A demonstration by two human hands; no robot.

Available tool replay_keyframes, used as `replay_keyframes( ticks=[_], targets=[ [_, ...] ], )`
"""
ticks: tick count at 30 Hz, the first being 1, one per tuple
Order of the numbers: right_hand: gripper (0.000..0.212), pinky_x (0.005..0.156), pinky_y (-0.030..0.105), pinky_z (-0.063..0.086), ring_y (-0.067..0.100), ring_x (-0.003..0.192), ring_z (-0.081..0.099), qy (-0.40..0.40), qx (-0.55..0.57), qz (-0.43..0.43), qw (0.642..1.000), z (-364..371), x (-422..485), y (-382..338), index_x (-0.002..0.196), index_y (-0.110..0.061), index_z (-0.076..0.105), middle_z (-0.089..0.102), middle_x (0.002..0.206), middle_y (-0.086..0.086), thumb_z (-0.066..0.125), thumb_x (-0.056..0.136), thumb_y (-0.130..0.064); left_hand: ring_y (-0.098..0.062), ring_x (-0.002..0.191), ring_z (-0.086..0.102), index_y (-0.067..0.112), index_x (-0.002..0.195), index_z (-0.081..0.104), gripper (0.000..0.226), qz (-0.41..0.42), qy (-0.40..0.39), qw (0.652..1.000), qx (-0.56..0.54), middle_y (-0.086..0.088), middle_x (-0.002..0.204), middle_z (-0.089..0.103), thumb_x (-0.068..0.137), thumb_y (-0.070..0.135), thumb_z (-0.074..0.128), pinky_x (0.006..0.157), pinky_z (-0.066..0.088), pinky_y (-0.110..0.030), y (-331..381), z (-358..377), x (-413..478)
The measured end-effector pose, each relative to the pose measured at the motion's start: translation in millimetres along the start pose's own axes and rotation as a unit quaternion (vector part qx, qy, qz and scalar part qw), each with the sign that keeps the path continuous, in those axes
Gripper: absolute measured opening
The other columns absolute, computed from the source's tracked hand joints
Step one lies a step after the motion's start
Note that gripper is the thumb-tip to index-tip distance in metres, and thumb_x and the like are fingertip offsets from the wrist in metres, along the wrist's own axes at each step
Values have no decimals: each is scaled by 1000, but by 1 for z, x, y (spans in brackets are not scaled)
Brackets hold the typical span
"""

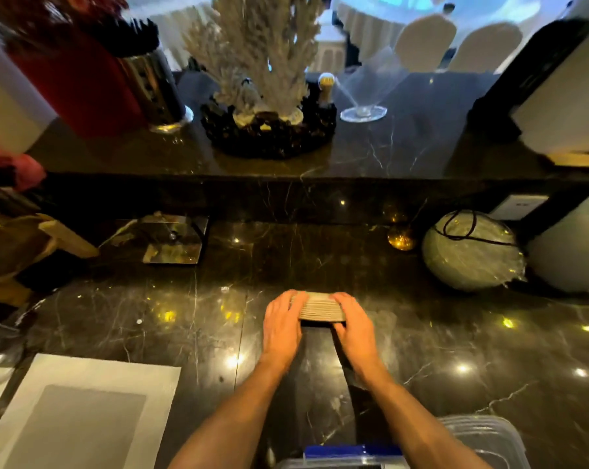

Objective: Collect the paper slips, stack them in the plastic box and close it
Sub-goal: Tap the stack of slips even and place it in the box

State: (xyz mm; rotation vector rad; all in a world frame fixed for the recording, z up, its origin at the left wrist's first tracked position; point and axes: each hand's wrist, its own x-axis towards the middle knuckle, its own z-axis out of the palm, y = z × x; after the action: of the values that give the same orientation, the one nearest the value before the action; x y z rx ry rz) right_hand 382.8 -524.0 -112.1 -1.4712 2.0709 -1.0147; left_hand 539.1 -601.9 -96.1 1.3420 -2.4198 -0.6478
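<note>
A thick stack of pale paper slips [321, 308] stands on the dark marble counter, a little right of centre. My left hand [282, 324] presses its left end and my right hand [354, 324] presses its right end, so the stack is squeezed between them. A clear plastic box [337, 463] with a blue clip shows at the bottom edge, under my forearms. Its clear lid [489, 438] lies at the bottom right.
A white and grey placemat [83, 411] lies at the lower left. A mirrored holder [171, 240] and a wrapped round bundle [472, 250] stand at the back of the counter. The raised ledge behind carries a dried plant in a dark basket [269, 130] and a cocktail glass [364, 111].
</note>
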Motion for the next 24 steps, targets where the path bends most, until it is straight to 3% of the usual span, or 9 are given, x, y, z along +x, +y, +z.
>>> replay_keyframes(
  ticks=[3,6,10,14,16,19,22,24],
  targets=[
    [60,107,25,37,23,121,60,-42,-58,0,997,-11,-30,-12,129,-11,61,63,131,6,73,71,0,-25,124,48,21,140,45,55,22,-74,990,122,-5,132,52,86,11,53,106,32,-34,8,-18,-25],
    [55,104,20,38,21,118,62,-87,-64,14,994,-15,-66,-31,128,-12,62,65,128,5,74,74,-6,-27,122,45,21,140,37,61,17,-141,969,203,-6,133,47,82,16,59,106,30,-37,24,-34,-54],
    [50,103,25,45,15,120,60,-205,-116,63,970,-27,-89,-58,129,-25,57,64,129,-2,74,83,-23,-29,126,44,18,140,36,68,-21,-178,960,216,-7,138,46,80,16,66,114,25,-41,36,-42,-102],
    [57,93,33,49,24,114,62,-267,-150,66,950,-51,-94,-89,128,-26,56,67,123,3,74,79,-46,-29,123,45,13,132,41,58,-7,-170,965,200,-8,132,48,77,15,61,106,30,-35,38,-63,-132],
    [62,92,34,51,23,112,62,-217,-59,73,972,-60,-95,-106,130,-23,54,65,121,4,79,76,-38,-28,120,47,11,122,46,47,-17,-138,982,129,-9,127,50,77,13,61,100,37,-34,40,-82,-135],
    [58,80,18,54,19,107,61,-129,158,89,975,-73,-95,-139,128,-16,52,62,113,1,81,77,-14,-26,116,54,14,129,41,51,-80,-108,987,-84,-7,127,52,83,14,62,93,49,-38,51,-121,-141],
    [43,68,12,54,13,107,61,-86,273,86,954,-82,-100,-178,126,-27,53,59,119,-4,70,88,-17,-18,117,56,22,143,28,62,-112,-121,924,-344,0,132,51,92,21,62,89,54,-30,75,-151,-155],
    [43,68,15,57,10,110,62,-86,321,102,938,-81,-109,-198,136,-33,49,57,127,-7,61,95,-28,-17,114,60,20,141,36,54,-151,-98,875,-449,-2,131,56,94,28,61,86,57,-30,92,-158,-170]
  ],
)
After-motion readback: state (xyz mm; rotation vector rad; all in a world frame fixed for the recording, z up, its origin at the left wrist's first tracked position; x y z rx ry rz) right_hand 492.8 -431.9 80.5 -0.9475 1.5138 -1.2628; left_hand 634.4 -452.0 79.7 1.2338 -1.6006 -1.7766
